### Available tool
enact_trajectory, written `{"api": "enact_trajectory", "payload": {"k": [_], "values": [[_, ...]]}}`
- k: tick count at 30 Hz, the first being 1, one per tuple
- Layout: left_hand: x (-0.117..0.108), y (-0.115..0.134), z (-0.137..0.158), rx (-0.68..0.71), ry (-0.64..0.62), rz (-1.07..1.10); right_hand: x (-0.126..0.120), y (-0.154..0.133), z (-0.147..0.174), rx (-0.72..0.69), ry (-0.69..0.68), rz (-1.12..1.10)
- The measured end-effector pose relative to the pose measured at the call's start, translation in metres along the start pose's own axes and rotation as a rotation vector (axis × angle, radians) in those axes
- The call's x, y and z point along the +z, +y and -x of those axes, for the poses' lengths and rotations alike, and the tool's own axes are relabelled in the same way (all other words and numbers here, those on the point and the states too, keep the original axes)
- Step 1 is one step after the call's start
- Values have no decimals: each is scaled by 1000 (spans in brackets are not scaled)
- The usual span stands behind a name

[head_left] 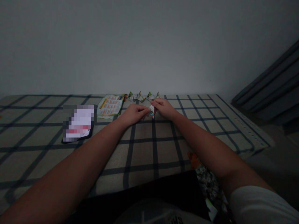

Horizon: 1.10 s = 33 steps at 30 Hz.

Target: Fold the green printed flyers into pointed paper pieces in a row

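Note:
Between my two hands is a small folded piece of printed paper (151, 110), white with some blue and dark print. My left hand (135, 114) pinches its left side between thumb and fingers. From the upper right, my right hand (163, 107) grips the same paper, its fingertips close to those of the left. Just beyond the hands, several small folded paper shapes (140, 97) with pointed tops stand in a row near the wall. The paper's underside is hidden by my fingers.
A stack of printed leaflets (110, 105) lies left of the hands. Nearer on the left is a phone (80, 123) with a lit, blurred screen. A checked cloth (142, 149) covers the surface, which meets a grey wall (149, 46). Dark curtain folds (273, 74) hang at right.

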<state>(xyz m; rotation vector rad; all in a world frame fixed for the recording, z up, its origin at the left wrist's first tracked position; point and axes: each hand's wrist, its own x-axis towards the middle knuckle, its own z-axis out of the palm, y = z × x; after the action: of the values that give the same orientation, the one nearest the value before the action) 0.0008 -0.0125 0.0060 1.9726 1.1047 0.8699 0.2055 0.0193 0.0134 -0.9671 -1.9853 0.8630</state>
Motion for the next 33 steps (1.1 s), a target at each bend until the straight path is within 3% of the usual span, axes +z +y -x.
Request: {"api": "enact_trajectory", "payload": {"k": [7, 14, 23, 33], "values": [[1, -7, -7, -28, 132, 116, 5, 1, -1, 92, 16, -248], [0, -9, -9, -38, 257, 287, 6, 7, -2, 50, -58, -386], [4, -4, -7, -103, 214, 452, 7, 8, -3, 81, -19, -382], [4, -1, -4, -120, 164, 427, 7, 4, -2, 117, -10, -379]]}}
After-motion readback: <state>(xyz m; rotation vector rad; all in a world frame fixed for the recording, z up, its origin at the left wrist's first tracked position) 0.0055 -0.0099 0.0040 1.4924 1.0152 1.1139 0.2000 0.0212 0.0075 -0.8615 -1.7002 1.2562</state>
